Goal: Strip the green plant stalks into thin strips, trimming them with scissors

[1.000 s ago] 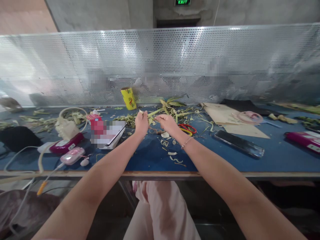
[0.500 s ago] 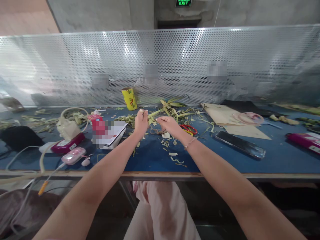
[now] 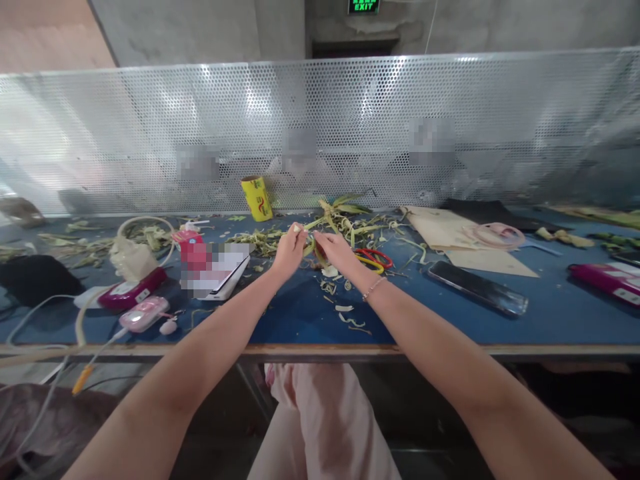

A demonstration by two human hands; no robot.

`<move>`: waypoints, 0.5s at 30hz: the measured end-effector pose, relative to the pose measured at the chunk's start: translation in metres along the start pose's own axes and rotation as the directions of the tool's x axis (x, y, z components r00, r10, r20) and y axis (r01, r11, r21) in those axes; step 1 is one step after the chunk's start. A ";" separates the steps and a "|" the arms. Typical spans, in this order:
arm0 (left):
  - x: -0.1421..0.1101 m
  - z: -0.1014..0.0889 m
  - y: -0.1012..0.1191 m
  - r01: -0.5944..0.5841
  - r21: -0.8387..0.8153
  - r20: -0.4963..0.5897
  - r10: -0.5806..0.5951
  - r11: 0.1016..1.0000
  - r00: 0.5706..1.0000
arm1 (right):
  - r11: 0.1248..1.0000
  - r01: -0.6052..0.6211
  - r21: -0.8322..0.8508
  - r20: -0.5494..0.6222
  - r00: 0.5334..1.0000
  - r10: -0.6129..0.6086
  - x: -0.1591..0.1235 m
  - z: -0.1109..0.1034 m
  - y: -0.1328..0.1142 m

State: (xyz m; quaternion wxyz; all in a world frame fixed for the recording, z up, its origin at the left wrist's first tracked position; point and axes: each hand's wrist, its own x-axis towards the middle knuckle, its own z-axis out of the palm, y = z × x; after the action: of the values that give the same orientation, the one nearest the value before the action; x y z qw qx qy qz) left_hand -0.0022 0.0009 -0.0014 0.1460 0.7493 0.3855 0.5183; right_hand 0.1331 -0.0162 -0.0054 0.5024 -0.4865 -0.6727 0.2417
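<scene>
Above a blue tabletop (image 3: 310,317), in the head view, the left hand (image 3: 290,253) clamps its fingers on a pale green stalk (image 3: 298,229). Close beside it, the right hand (image 3: 335,249) has fingertips pinched together; their grip is too small to tell. Plant scraps (image 3: 353,230) lie beyond, a dark phone (image 3: 477,288) rightward.

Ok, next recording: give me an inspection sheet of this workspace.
Surface: blue tabletop, strewn with pale and green plant scraps.
Things handled: plant stem, with loose greenery around it.
Clutter: yellow tube, red and yellow handles, phone, brown paper.
Hands: left hand closed on the plant stem; right hand close by, grip too small to tell.
Cables: pale cable over the front edge, left.
Surroundings: perforated metal screen behind; lit exit sign above.
</scene>
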 end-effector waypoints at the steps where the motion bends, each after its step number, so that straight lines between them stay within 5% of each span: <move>1: 0.000 0.000 0.000 -0.010 0.009 0.005 0.010 1.000 1.000 | 0.998 -0.030 0.052 0.031 0.999 0.029 0.001 0.002 0.002; 8: -0.001 0.000 -0.005 -0.087 0.112 0.092 0.076 0.990 0.993 | 0.870 -0.230 0.436 0.168 0.971 0.173 0.007 0.013 0.014; 15: -0.002 0.002 -0.003 -0.098 0.134 0.076 0.088 0.986 0.993 | 0.854 -0.285 0.435 0.158 0.958 0.239 0.004 0.009 0.009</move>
State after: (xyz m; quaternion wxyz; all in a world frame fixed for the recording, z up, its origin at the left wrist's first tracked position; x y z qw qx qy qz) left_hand -0.0025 0.0018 -0.0052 0.0832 0.7924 0.3796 0.4701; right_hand 0.1283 -0.0073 -0.0142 0.5306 -0.4303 -0.5490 0.4815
